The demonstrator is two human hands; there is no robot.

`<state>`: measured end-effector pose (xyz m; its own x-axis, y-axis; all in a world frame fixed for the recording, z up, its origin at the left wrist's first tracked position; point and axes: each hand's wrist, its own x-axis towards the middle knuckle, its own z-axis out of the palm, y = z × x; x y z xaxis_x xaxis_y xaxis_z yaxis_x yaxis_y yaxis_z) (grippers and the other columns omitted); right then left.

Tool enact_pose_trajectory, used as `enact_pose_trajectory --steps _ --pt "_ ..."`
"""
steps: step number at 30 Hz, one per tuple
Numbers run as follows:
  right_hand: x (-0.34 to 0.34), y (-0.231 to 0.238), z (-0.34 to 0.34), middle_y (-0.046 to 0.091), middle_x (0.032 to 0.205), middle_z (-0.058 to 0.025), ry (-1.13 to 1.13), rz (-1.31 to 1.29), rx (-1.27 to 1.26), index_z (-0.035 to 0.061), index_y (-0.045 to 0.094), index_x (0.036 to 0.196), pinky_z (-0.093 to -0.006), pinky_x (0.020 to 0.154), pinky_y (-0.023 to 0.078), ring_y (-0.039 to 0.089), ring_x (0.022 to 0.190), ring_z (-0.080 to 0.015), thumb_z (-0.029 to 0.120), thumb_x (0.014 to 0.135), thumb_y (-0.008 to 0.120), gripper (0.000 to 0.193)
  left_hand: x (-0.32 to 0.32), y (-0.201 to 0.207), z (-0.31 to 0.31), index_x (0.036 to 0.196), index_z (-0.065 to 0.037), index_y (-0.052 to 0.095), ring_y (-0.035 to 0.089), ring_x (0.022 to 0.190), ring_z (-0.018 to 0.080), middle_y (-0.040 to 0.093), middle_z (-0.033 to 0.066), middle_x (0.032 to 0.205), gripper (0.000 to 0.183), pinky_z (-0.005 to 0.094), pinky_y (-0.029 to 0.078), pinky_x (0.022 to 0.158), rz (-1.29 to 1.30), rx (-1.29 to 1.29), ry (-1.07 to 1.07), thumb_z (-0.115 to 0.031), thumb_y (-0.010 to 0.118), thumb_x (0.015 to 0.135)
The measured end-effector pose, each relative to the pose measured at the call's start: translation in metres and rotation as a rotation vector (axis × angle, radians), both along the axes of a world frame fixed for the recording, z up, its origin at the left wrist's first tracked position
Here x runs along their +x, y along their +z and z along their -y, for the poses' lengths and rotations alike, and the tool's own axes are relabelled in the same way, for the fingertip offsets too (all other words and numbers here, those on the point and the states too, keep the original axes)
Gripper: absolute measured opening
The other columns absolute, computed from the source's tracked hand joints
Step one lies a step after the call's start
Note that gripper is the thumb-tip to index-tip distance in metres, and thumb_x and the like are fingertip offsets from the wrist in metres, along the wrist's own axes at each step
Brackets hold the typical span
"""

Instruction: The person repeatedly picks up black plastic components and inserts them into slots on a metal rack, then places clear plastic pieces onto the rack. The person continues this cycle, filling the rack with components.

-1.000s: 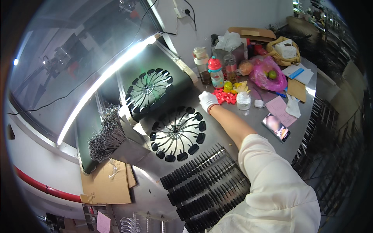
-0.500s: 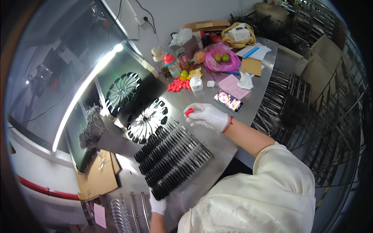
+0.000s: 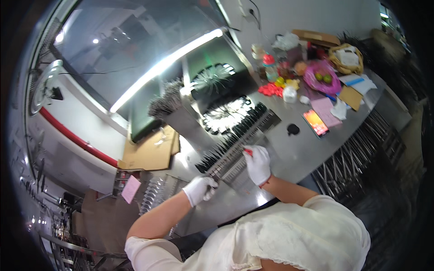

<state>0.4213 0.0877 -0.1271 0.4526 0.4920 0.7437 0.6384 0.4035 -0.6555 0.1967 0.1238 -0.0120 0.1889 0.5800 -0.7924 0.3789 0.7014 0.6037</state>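
Note:
My left hand (image 3: 200, 189), in a white glove, curls its fingers around the near left end of a metal rack (image 3: 226, 163). Rows of black pieces (image 3: 230, 141) stand up along the rack's far side. My right hand (image 3: 258, 165), also gloved in white, is over the rack's right part. It pinches a small red piece (image 3: 248, 152) whose kind I cannot make out. Behind the rack, black-tipped parts fan out in a ring (image 3: 228, 116) under bright light, with a similar ring (image 3: 212, 79) beyond it.
A grey bin (image 3: 183, 124) of thin metal rods stands behind the rack. To the right are a dark round object (image 3: 293, 129), a lit phone (image 3: 316, 123), red pieces (image 3: 271, 89), bottles (image 3: 270, 67) and a pink bag (image 3: 318, 81). Cardboard (image 3: 147, 151) is at the left.
My view has swung left. My right hand has come to the rack with the red piece, and the rack now sits tilted on edge in my left hand. The phone screen shows another picture.

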Motion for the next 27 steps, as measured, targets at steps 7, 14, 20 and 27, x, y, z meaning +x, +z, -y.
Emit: enact_pose_trajectory --steps 7,14,20,27 --pt "-0.025 0.001 -0.035 0.061 0.101 -0.0195 -0.119 0.110 -0.159 -0.0012 0.058 0.111 -0.0523 0.091 0.043 0.057 0.102 -0.0395 0.013 0.083 0.071 0.034 -0.008 -0.025 0.020 0.090 -0.007 0.062 0.054 0.044 0.0201 0.063 0.0129 0.064 0.017 0.0316 0.040 0.040 0.040 0.154 -0.124 -0.024 0.062 0.094" --pt "0.000 0.079 -0.019 0.061 0.119 -0.0198 0.309 0.247 -0.074 -0.0030 0.057 0.128 -0.0482 0.103 0.043 0.056 0.115 -0.0389 0.015 0.075 0.079 0.060 -0.010 0.015 0.065 0.099 -0.007 0.062 0.061 0.056 0.0139 0.067 0.0087 0.073 0.012 0.0255 0.046 0.046 0.749 -0.019 0.262 -0.017 0.058 0.094" --pt "0.032 0.133 0.059 0.060 0.105 -0.0180 0.085 0.388 -0.078 -0.0022 0.060 0.126 -0.0451 0.094 0.043 0.056 0.102 -0.0379 0.008 0.076 0.069 0.052 -0.007 0.054 0.102 0.101 -0.011 0.062 0.052 0.054 0.0189 0.057 0.0085 0.067 0.021 0.0314 0.043 0.050 1.231 -0.046 0.185 -0.024 0.047 0.096" --pt "0.047 0.192 0.057 0.056 0.081 -0.0121 -0.187 0.594 0.521 0.0077 0.066 0.094 -0.0464 0.072 0.037 0.050 0.074 -0.0336 0.029 0.096 0.057 0.023 0.010 0.097 0.093 0.128 0.013 0.049 0.060 0.061 0.0257 0.064 0.0192 0.076 0.080 0.0337 0.049 0.061 1.474 -0.005 -0.454 -0.061 0.045 0.096"
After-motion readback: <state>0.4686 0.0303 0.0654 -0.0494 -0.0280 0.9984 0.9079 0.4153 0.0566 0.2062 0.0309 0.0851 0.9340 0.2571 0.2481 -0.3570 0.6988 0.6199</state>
